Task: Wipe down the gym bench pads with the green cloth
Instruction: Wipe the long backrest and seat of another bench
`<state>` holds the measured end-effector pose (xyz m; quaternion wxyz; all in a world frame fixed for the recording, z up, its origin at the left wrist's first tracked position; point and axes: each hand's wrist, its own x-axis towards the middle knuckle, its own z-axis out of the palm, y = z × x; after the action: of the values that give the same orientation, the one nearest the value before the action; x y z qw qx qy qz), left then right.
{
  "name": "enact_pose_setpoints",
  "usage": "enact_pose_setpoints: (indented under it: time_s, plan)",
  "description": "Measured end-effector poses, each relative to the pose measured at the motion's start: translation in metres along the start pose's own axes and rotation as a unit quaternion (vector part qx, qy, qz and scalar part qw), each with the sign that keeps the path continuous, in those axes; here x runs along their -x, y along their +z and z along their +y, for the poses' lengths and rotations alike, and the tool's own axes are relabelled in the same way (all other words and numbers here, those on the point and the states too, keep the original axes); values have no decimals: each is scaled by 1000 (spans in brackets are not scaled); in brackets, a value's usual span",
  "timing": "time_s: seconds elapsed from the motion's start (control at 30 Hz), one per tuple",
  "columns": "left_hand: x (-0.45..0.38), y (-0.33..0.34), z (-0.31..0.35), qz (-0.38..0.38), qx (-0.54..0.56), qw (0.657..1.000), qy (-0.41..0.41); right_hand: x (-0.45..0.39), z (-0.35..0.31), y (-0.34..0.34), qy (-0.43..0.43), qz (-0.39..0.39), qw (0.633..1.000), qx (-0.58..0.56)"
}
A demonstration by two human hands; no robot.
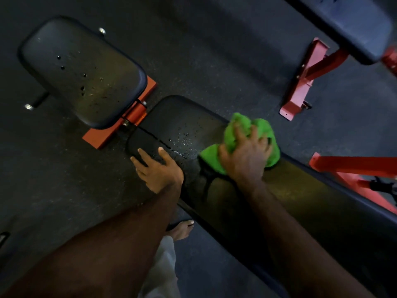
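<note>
Right hand (pixel 245 155) grips bunched green cloth (pixel 236 134) on long bench pad (pixel 300 190); left hand (pixel 159 168) flat, fingers straight, on the pad's near edge.

Cloth sits mid-width on the long pad, pressed to the black vinyl. Droplets (pixel 184 136) bead on the pad between cloth and its rounded end. Seat pad (pixel 81 72), separate and beyond an orange hinge bracket (pixel 135 115), also spotted with drops. Floor (pixel 214 61) dark speckled rubber. Second bench (pixel 354 24) with red frame at upper right, well apart. Bare foot (pixel 182 230) on floor beside the pad. Lighting dim.
</note>
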<state>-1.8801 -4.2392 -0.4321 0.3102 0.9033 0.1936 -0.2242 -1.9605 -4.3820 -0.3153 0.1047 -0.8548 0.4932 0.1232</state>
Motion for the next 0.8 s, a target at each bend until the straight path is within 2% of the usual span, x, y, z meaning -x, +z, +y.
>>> enact_pose_setpoints:
  time_s: [0.07, 0.1, 0.13, 0.2, 0.23, 0.27, 0.33, 0.43, 0.47, 0.5, 0.57, 0.6, 0.63, 0.7, 0.77, 0.8]
  plan:
    - [0, 1, 1, -11, -1, 1000, 1, 6, 11, 1, -140, -47, 989, 20]
    - [0, -1, 1, -13, -3, 1000, 0, -2, 24, -4, -162, -45, 985, 28]
    - [-1, -1, 0, -10, -4, 1000, -2, -14, 39, -8, -133, -36, 990, 18]
    - [0, -3, 1, -17, -2, 1000, -5, -38, 58, -22, 42, -41, 997, -43]
    - [1, -4, 2, -21, -2, 1000, -4, -46, 60, -27, 130, -66, 987, -71]
    - [1, -4, 2, -21, -2, 1000, -1, -51, 55, -29, 163, -85, 980, -80]
    - [1, -5, 2, -18, 1, 1000, -1, -46, 35, -22, 99, -83, 991, -35]
    - [2, -4, 1, -30, 3, 1000, -1, -16, 30, -8, -100, -42, 994, 24]
    - [1, -4, 2, -31, 1, 1000, -2, -18, 35, -8, -135, -38, 990, 23]
    - [2, -4, 3, -30, -2, 1000, -4, -27, 41, -12, -120, -46, 992, 2]
    - [1, -5, 5, -25, -8, 1000, -7, -47, 39, -13, 20, -61, 996, -64]
    - [2, -6, 3, -26, -9, 1000, -6, -50, 32, -11, 69, -62, 994, -63]
    - [2, -6, 4, -29, -8, 1000, -2, -46, 20, -8, 68, -59, 996, -28]
    - [2, -6, 4, -29, -5, 1000, 1, -22, -2, 4, -53, -38, 997, 42]
    - [1, -5, 5, -24, -7, 1000, 3, -1, -1, 11, -191, -45, 979, 52]
    - [1, -5, 4, -23, -9, 1000, 1, -3, 6, 11, -221, -55, 972, 58]
